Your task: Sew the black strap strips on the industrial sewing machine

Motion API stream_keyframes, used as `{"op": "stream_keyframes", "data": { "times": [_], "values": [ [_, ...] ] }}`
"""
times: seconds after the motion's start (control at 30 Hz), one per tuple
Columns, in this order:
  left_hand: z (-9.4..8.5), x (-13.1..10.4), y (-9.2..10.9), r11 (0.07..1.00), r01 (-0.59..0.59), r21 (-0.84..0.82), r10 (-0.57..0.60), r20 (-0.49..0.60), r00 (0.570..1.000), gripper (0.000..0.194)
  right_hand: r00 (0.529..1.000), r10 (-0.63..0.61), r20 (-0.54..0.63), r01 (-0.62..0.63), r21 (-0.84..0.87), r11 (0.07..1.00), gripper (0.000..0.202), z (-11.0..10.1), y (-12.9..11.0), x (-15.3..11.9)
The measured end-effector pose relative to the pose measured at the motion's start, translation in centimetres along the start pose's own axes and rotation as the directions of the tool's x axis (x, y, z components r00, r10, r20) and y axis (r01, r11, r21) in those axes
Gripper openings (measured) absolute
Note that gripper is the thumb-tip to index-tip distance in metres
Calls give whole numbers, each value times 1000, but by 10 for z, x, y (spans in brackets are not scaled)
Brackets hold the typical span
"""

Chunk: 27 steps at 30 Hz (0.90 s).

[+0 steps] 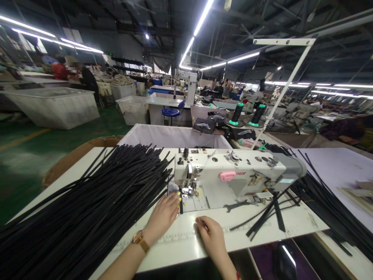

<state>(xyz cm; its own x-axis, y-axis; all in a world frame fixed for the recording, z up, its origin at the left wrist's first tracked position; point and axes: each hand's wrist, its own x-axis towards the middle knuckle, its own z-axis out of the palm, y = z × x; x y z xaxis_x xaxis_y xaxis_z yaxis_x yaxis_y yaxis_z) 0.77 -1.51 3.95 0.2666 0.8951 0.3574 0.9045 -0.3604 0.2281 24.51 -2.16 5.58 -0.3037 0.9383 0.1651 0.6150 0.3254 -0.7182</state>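
A white sewing machine [210, 171] stands on the pale table. My left hand [163, 212], with a watch on the wrist, lies with fingers stretched beside the needle area, its fingertips near a short black strip [181, 205] under the presser foot. My right hand [210, 233] is over the table front, thumb and finger pinched on something small that I cannot make out. A large pile of long black strips [116, 190] spreads to the left of my left hand. A wrench [237, 205] lies at the machine's base.
More black strips [335, 206] lie at the right. Two black thread cones [238, 112] stand behind the machine. A white-lined bin [171, 135] is beyond the table. A dark phone-like object [284, 260] rests below the table edge. People work at the far left and right.
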Motion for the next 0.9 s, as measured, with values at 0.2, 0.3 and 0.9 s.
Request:
{"op": "stream_keyframes", "data": {
  "times": [0.2, 0.3, 0.9],
  "values": [
    [-1, 1, 0, 1000, 12, 1, -12, -6, 1000, 36, 1000, 3, -13, -3, 23, 1000, 21, 1, 1, 0],
    [0, 2, -1, 1000, 8, -1, -8, -19, 1000, 36, 1000, 3, -11, -3, 24, 1000, 22, 2, 1, 0],
    [-5, 5, 1, 1000, 10, -16, -11, -22, 1000, 37, 1000, -12, -13, 12, 9, 1000, 21, 0, -2, 0]
  ]
}}
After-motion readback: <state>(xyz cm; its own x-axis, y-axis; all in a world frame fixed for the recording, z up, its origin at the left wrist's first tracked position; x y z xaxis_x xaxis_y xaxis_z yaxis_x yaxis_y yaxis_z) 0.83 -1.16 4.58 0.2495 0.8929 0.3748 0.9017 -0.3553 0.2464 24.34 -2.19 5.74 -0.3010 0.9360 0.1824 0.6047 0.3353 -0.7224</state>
